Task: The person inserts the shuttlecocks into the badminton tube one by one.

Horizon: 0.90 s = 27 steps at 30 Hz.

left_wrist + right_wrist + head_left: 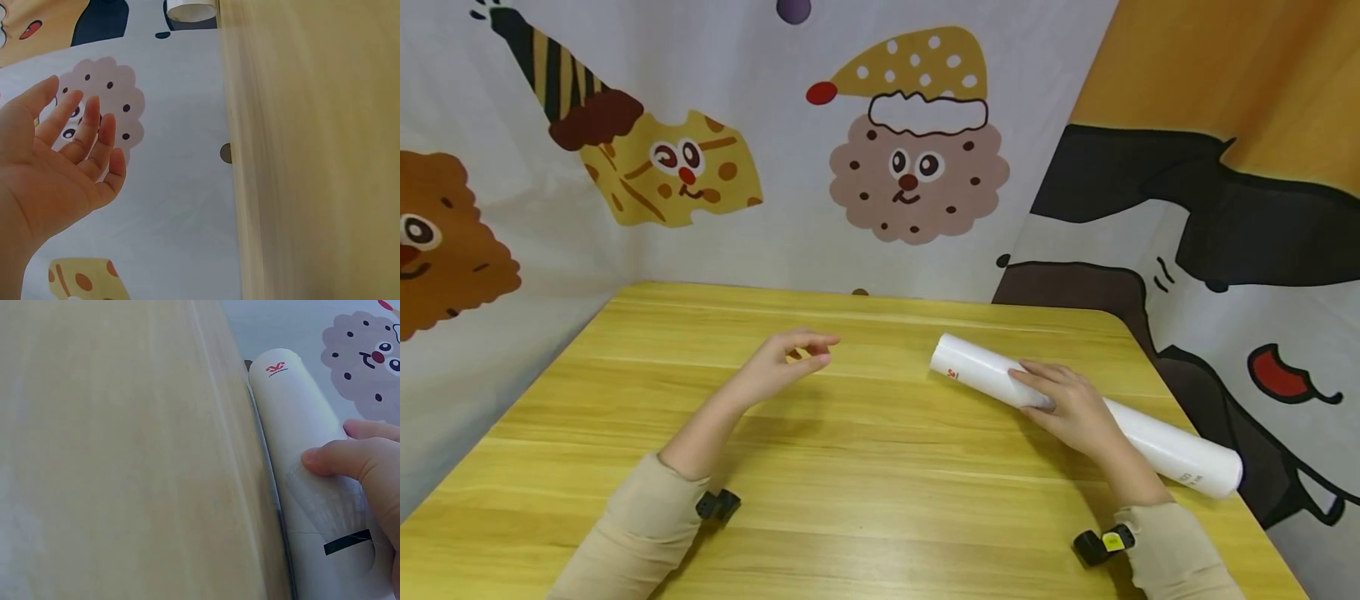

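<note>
A long white tube (1172, 442) lies slantwise at the right side of the table, its far end pointing left. Small red print marks that far end, and grey lettering shows on the near end. Across its middle my right hand (1071, 408) grips it from above. The right wrist view shows the thumb (322, 461) on the tube, above a printed grey shell and a dark bar. My left hand (778, 362) hovers over the left-centre of the table, holding nothing, fingers loosely bent and palm turned inward. In the left wrist view its fingers (90, 115) are spread apart.
The wooden table (865, 500) has a rounded far edge. Behind it and along both sides hangs a printed cloth (790, 233) with cartoon biscuit and cheese faces. A small black camera sits at each wrist, over tan sleeves (632, 525).
</note>
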Each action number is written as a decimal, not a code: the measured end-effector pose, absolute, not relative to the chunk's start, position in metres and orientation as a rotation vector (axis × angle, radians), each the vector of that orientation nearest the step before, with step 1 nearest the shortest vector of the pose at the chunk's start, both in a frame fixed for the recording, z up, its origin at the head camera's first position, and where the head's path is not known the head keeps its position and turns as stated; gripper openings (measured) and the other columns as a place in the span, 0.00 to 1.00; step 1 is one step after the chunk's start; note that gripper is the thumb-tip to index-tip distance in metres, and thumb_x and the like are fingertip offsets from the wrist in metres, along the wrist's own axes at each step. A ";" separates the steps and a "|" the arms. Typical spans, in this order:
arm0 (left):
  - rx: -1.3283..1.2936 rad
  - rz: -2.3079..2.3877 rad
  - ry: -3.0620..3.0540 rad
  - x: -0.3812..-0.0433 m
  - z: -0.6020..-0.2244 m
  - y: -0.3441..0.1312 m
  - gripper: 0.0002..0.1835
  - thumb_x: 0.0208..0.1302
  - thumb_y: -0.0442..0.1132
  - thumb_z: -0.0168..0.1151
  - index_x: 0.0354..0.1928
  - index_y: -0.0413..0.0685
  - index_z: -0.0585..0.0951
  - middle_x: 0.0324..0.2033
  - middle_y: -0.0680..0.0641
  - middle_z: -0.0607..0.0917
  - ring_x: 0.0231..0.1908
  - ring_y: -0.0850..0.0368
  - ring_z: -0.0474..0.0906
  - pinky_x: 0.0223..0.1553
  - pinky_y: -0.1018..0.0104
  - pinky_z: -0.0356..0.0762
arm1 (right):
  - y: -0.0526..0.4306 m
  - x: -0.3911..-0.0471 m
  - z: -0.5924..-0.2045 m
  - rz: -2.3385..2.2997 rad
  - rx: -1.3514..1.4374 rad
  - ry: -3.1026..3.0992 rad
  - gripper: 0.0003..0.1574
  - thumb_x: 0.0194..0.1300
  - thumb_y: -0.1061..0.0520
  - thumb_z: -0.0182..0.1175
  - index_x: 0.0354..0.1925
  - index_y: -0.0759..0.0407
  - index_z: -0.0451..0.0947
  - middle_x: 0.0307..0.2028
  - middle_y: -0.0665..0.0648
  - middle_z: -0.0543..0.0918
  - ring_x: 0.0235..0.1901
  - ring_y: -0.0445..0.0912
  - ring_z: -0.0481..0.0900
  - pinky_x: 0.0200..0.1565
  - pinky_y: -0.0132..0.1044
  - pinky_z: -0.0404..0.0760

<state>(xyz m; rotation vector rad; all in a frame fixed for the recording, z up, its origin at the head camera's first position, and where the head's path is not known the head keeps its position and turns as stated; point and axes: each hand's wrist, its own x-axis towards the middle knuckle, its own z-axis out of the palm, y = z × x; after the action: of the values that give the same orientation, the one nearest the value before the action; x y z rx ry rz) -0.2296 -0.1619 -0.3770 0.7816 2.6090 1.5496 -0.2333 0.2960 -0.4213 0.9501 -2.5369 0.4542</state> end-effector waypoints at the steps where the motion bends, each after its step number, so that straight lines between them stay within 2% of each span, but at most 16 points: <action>1: 0.774 1.547 2.608 -0.230 -0.377 -0.162 0.18 0.69 0.38 0.58 0.59 0.44 0.78 0.47 0.47 0.81 0.47 0.52 0.74 0.47 0.51 0.67 | 0.296 -0.234 -0.422 0.455 0.949 -2.541 0.40 0.46 0.63 0.75 0.59 0.54 0.77 0.57 0.61 0.76 0.55 0.60 0.72 0.53 0.62 0.66; 8: 0.825 1.499 2.623 -0.234 -0.382 -0.167 0.18 0.69 0.40 0.58 0.58 0.47 0.78 0.44 0.50 0.82 0.45 0.54 0.74 0.46 0.52 0.68 | 0.297 -0.235 -0.422 0.448 0.954 -2.560 0.39 0.46 0.61 0.76 0.59 0.55 0.76 0.57 0.62 0.76 0.54 0.62 0.72 0.53 0.63 0.66; 15: 0.838 1.436 2.629 -0.233 -0.382 -0.171 0.18 0.70 0.42 0.57 0.59 0.46 0.78 0.41 0.52 0.81 0.45 0.55 0.74 0.46 0.51 0.67 | 0.298 -0.234 -0.419 0.415 0.909 -2.643 0.44 0.49 0.58 0.75 0.64 0.57 0.70 0.59 0.68 0.73 0.54 0.66 0.72 0.50 0.62 0.71; 27: 0.786 1.365 2.673 -0.232 -0.381 -0.185 0.19 0.70 0.42 0.57 0.59 0.45 0.77 0.41 0.51 0.81 0.45 0.53 0.74 0.46 0.52 0.67 | 0.300 -0.233 -0.414 0.383 0.876 -2.687 0.45 0.48 0.53 0.75 0.64 0.56 0.70 0.60 0.70 0.71 0.53 0.68 0.72 0.50 0.63 0.70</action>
<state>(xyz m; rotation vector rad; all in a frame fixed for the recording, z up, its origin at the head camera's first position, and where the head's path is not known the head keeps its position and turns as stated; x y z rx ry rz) -0.2321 -0.1850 -0.3807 0.7864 2.6726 1.3645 -0.2332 0.2997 -0.4138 0.8762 -2.6868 0.3833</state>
